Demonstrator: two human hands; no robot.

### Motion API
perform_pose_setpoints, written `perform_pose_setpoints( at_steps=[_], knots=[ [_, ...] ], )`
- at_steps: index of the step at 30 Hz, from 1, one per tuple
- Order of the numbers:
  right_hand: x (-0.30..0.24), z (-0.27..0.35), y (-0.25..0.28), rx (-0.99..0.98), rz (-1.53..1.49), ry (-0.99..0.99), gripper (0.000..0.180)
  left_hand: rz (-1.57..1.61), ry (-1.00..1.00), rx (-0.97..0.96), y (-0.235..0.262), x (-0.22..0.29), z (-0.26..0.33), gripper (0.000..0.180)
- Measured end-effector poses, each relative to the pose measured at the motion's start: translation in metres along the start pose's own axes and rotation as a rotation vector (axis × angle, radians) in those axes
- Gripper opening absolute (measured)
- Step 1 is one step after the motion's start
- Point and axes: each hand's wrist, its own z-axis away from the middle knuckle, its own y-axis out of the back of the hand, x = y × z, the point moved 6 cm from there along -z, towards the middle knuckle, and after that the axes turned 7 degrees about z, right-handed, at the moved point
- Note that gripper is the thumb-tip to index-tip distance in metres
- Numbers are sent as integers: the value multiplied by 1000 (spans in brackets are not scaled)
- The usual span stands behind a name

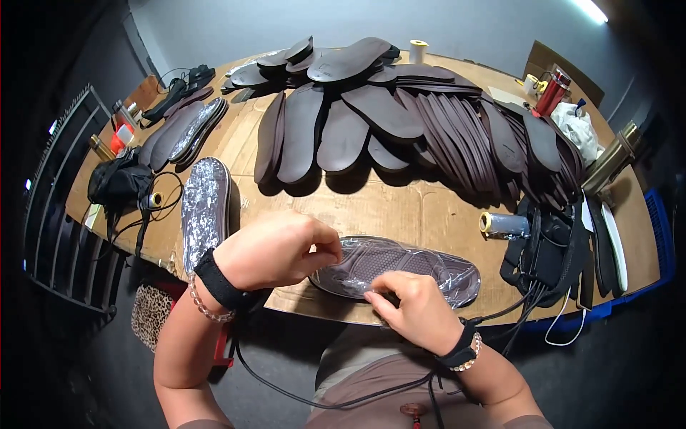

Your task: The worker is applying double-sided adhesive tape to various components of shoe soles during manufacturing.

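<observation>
A dark brown shoe sole lies flat at the table's front edge, its dotted middle showing through wrinkled clear plastic film. Above its left end is my left hand, fingers curled toward the thumb; whatever they pinch cannot be made out. My right hand is at the sole's near edge, thumb and forefinger pinched on the film there. Both wrists wear a black strap and a beaded bracelet. To the left of my left hand lies a film-covered sole pile, glossy and wrinkled on top.
A big heap of dark soles spreads across the table's far half. Right of the wrapped sole are a film roll and a black strapped bag with cables. More film-covered soles lie at the left, near a black pouch. Metal flask at right.
</observation>
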Motion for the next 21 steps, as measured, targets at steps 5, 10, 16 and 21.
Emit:
perform_pose_setpoints(
  at_steps=[5,10,16,21],
  knots=[
    [-25,-13,10,126,12,3,30,25,-26,27,-2,-1,-1,11],
    [-34,-19,13,131,156,205,22,22,-30,28,-2,1,-1,12],
    [-26,-15,30,252,-6,141,8,-34,-84,133,-5,-5,6,14],
    [-14,0,30,290,-94,102,7,-137,-68,171,-2,8,7,21]
  ],
)
